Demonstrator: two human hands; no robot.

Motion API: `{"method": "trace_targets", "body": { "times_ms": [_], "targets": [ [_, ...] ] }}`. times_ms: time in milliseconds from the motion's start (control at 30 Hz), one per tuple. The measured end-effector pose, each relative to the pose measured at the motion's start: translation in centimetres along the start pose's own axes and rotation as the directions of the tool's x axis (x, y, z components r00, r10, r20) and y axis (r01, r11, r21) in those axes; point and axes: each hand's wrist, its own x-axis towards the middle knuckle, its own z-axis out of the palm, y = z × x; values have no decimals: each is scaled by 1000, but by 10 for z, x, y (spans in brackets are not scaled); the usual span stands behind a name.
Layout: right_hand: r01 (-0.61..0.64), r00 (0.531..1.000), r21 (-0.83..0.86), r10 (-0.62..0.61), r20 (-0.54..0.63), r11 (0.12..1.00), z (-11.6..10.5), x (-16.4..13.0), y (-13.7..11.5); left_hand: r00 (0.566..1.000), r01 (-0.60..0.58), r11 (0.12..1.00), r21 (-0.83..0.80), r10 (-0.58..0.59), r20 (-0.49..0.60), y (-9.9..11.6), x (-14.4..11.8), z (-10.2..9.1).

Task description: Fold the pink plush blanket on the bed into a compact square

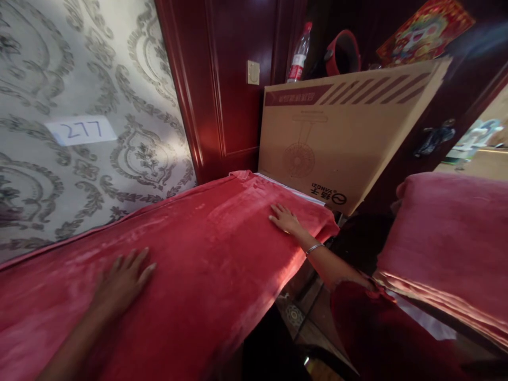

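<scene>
A red velvety blanket (206,248) lies spread over a bed along the patterned wall. My left hand (123,278) rests flat on it near the lower left, fingers spread. My right hand (283,218) lies flat on the blanket near its far corner, fingers apart, with a metal bangle on the wrist. Neither hand holds anything.
A large cardboard box (341,143) stands at the bed's far end against a dark red wooden door (230,79). A plastic bottle (299,53) and a red round object (343,53) sit behind it. Another red blanket pile (448,243) is at right. A paper label "277" (81,129) is on the wall.
</scene>
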Motion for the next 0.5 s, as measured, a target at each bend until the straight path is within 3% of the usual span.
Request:
{"method": "trace_targets", "body": {
  "times_ms": [133,300,500],
  "targets": [
    [18,999,-9,-18,37,1000,15,-5,0,999,27,997,79,-28,15,21,-15,8],
    [23,999,-25,-22,36,999,16,-10,5,999,25,997,78,-22,-33,19,-22,13],
    [70,992,-36,-66,103,997,7,-22,-6,999,32,999,14,-32,-8,23,-25,7]
  ]
}}
